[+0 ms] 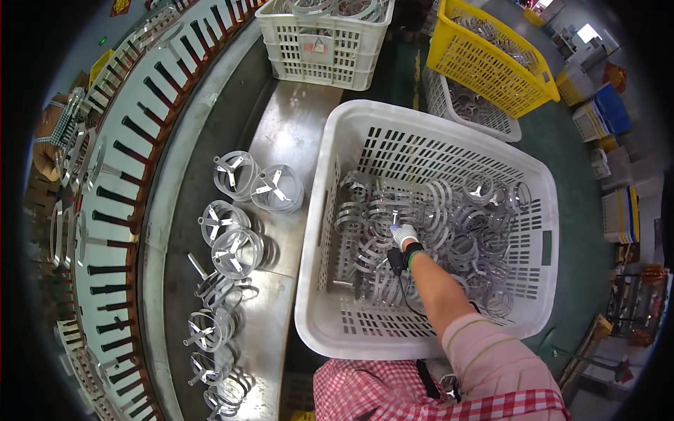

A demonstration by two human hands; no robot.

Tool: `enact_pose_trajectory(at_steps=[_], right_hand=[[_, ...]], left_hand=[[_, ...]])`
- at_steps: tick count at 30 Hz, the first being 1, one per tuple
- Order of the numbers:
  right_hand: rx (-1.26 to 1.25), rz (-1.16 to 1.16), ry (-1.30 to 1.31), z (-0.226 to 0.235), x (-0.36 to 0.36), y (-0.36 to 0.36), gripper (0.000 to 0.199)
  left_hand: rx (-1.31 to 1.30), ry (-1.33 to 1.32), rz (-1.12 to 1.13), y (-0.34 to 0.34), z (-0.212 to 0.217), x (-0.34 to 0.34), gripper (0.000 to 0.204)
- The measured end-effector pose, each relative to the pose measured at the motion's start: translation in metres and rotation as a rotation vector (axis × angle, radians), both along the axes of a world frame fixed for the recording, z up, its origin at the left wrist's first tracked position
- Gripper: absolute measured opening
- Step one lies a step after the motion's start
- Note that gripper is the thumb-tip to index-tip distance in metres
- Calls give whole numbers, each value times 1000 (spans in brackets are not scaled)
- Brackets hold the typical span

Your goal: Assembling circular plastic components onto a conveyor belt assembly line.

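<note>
Reaching into the large white crate (330, 210), the right hand (403, 234), in a white glove, rests on the tangled heap of metal rings (449, 224) near the crate's middle; the fingers appear curled around one ring, though whether it is truly gripped I cannot tell from this view. The left hand is not in view. Finished-looking ring assemblies (239, 242) with spoked hubs stand in a loose row on the steel bench (295, 133) just beside the crate (well clear of the reaching arm). Risk noted: the rings lie interlocked, so lifting one may drag neighbours up and drop them, and thin metal edges could snag the glove or the black wrist strap (413, 250).
</note>
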State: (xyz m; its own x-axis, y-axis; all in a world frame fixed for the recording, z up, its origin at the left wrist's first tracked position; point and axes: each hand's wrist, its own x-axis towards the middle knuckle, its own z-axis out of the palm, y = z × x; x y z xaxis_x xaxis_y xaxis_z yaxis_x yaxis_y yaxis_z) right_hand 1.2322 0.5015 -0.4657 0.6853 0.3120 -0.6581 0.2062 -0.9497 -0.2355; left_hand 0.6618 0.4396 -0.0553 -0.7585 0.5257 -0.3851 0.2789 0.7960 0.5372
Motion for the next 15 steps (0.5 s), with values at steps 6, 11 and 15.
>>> enact_pose_trajectory(at_steps=[6, 11, 15], right_hand=[[53, 86, -52, -19, 27, -6, 48], [611, -351, 212, -18, 55, -46, 34], [812, -300, 434, 72, -17, -36, 39]], left_hand=[[175, -2, -84, -21, -22, 3, 28], [35, -330, -451, 22, -20, 104, 28], [-19, -977, -686, 49, -39, 185, 38]])
